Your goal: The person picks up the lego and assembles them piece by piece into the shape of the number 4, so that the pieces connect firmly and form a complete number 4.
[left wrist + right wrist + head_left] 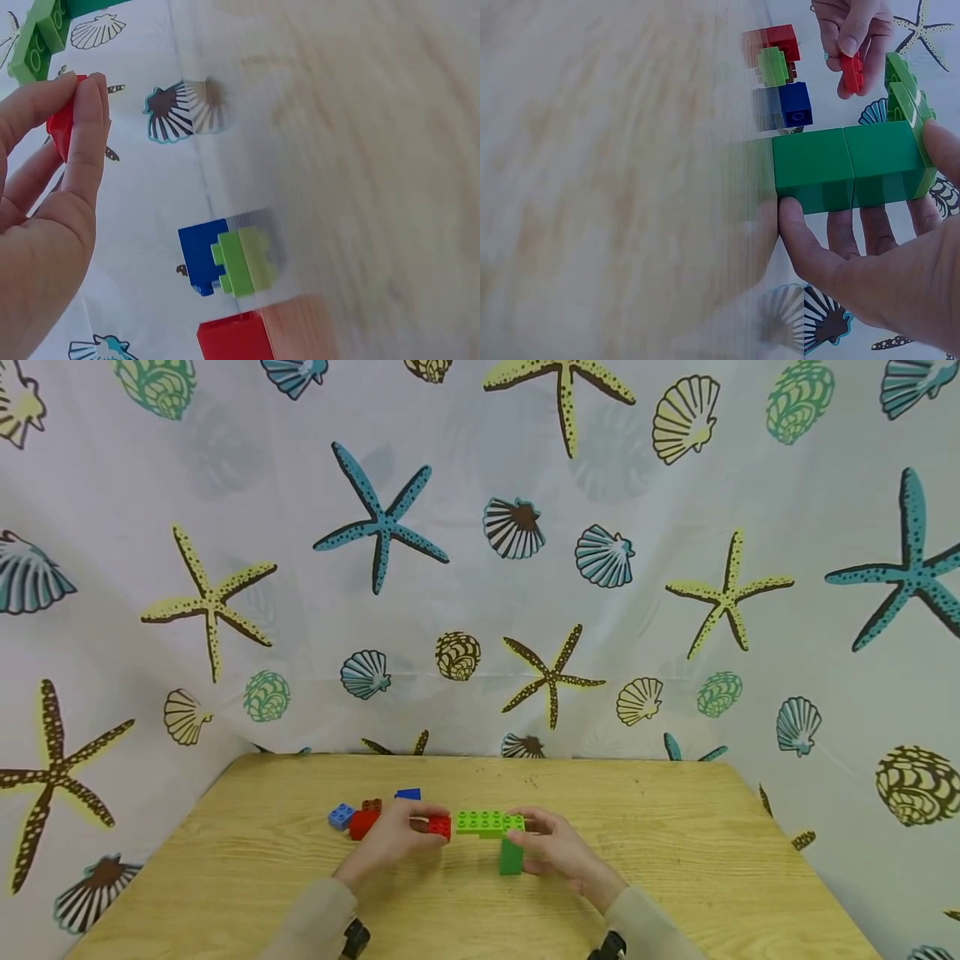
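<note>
My left hand (395, 831) pinches a small red toy brick (440, 828) between thumb and fingers, raised over the table. In the right wrist view that red brick (852, 73) has its studs showing. My right hand (558, 852) holds a stack of two dark green bricks (814, 166), which stands upright on the table. Light green bricks (480, 822) top the stack and stick out to the left, toward the red brick, with a gap between. The thumb lies at the light green top, while the other fingers run down the stack's right side.
Loose bricks lie left of and behind my left hand: a blue one (341, 816), a red one (362, 824), a brown one (372, 805) and a dark blue one (408, 794). A light green brick (235, 262) shows near them in the left wrist view. A shell-print cloth (465, 593) hangs behind the wooden table (645, 827).
</note>
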Tool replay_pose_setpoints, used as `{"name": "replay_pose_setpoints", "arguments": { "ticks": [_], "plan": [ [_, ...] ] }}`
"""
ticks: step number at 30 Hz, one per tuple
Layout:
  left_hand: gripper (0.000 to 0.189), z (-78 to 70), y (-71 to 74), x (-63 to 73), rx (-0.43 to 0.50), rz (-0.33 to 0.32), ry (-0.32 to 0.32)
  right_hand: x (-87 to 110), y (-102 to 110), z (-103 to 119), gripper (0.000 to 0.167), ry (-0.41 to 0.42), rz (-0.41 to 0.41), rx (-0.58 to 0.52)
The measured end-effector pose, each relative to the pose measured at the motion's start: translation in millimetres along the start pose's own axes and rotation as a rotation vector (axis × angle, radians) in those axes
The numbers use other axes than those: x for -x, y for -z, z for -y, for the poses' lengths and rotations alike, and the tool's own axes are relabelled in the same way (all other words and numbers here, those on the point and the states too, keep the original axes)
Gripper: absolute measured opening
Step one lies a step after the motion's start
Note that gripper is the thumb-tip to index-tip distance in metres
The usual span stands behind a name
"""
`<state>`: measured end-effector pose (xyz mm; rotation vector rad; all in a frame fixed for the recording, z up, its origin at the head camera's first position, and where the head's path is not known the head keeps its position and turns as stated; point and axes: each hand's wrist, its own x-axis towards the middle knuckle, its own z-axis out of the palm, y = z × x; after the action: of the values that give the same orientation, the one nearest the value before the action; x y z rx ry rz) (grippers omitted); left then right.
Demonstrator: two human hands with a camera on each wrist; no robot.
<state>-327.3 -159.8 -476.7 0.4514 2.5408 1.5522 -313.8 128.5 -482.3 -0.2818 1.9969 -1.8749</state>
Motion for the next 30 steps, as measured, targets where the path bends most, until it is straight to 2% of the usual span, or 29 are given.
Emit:
{"name": "replay_pose_setpoints", "arguments": {
  "ticks": [8,15,21,30],
  "plan": [
    [0.046,-10.5,-11.7,-1.5,0.044,-0.01,-0.053,-1.0,-0.1,0.1,0.053,-0.002,-0.002,-0.011],
    [0.051,-14.2,-19.3,-2.7,0.13,0.05,-0.123,-2.0,-0.4,-0.4,0.052,0.009,0.006,-0.018],
    [0.05,-13.5,-26.5,-3.7,0.173,0.063,-0.116,-2.2,-1.5,-1.9,0.051,0.011,0.006,-0.013],
    [0.054,-12.3,-29.4,-5.7,0.239,0.078,-0.093,-2.0,-0.5,-1.3,0.051,0.01,0.006,-0.017]
  ]
}}
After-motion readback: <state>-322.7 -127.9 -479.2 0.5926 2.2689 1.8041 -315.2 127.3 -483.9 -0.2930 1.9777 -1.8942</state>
